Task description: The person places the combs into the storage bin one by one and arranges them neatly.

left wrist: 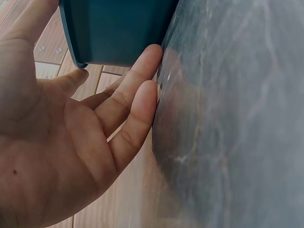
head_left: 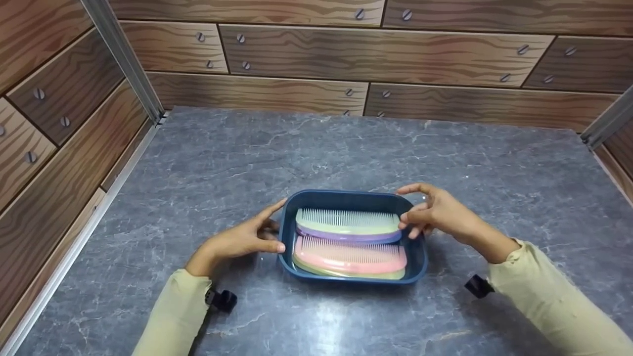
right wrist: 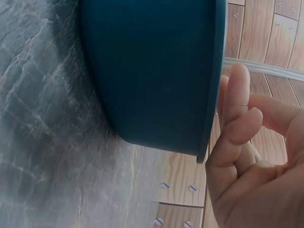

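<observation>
A dark blue plastic tub (head_left: pixel 346 199) with rounded corners stands on the table. Inside it lie two stacks of combs: at the back a pale green comb (head_left: pixel 346 228) over a purple comb (head_left: pixel 346 236), in front a pink comb (head_left: pixel 351 264) over a yellowish comb (head_left: pixel 395 274). My left hand (head_left: pixel 240 240) is spread at the tub's left end, thumb and forefinger at the rim, with other fingertips down by the tabletop in the left wrist view. Over the right rim is my right hand (head_left: pixel 442 212), fingers loosely bent near the combs' ends; contact there is unclear.
The grey marbled tabletop (head_left: pixel 296 153) runs back to a wood-patterned wall (head_left: pixel 385 54). Metal posts (head_left: pixel 129 64) mark the corners, and a pale strip (head_left: pixel 74 247) borders the left edge. Each wrist carries a small black device (head_left: pixel 225 300).
</observation>
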Available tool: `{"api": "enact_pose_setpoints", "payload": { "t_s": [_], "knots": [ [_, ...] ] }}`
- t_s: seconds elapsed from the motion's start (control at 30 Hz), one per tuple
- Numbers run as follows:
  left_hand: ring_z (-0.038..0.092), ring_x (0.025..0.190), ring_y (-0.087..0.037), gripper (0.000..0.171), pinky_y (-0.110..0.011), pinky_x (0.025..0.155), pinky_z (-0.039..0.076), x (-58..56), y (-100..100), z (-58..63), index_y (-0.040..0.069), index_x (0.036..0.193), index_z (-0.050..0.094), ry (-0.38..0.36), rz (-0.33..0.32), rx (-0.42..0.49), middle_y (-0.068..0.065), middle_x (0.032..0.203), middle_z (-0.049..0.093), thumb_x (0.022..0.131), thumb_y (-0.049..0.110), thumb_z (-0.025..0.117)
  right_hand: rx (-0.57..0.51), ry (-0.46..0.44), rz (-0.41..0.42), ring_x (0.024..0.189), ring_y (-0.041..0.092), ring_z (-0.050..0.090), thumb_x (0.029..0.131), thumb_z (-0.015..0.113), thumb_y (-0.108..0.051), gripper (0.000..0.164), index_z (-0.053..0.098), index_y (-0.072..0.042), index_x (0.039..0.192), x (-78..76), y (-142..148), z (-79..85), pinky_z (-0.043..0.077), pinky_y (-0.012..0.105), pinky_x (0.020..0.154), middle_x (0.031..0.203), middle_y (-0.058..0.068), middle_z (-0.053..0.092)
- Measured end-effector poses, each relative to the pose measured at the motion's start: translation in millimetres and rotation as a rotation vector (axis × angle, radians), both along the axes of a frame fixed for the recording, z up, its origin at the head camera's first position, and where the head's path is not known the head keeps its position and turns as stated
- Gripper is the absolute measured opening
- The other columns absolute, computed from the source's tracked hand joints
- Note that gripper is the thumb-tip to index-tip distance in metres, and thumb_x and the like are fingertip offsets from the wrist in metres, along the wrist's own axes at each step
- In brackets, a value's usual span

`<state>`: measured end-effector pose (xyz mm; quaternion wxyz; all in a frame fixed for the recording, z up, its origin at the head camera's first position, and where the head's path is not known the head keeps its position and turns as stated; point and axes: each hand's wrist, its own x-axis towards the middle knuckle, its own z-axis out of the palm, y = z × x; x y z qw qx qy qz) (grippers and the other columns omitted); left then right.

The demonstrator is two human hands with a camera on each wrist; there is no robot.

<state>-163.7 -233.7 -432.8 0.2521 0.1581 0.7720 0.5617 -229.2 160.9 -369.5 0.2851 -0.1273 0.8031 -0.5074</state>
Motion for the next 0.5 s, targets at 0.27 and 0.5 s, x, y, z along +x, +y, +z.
{"api": "enact_pose_setpoints", "payload": {
  "t_s": [0.27, 0.5],
  "knots": [
    [0.059, 0.115, -0.032, 0.099, -0.035, 0.095, 0.05, 1.3, -1, -0.2, 0.024, 0.157, 0.005, 0.008, -0.003, -0.012, -0.027, 0.134, 0.048, 0.086, 0.029, 0.074, -0.017, 0.038, -0.024, 0.066, 0.012, 0.067, 0.093, 0.062, -0.013, 0.059, 0.031, 0.0, 0.142, 5.4, 14, 2.3, 0.05, 0.025, 0.055, 0.086, 0.002, 0.073],
    [0.058, 0.118, -0.034, 0.096, -0.039, 0.098, 0.05, 3.4, -6, 3.1, 0.021, 0.157, 0.007, 0.059, -0.009, -0.038, -0.026, 0.136, 0.047, 0.087, 0.031, 0.072, -0.034, 0.142, -0.022, 0.079, 0.016, 0.07, 0.099, 0.055, -0.019, 0.05, 0.036, -0.001, 0.14, 11.3, 29, 3.8, 0.052, 0.028, 0.059, 0.093, 0.0, 0.073]
  ]
}}
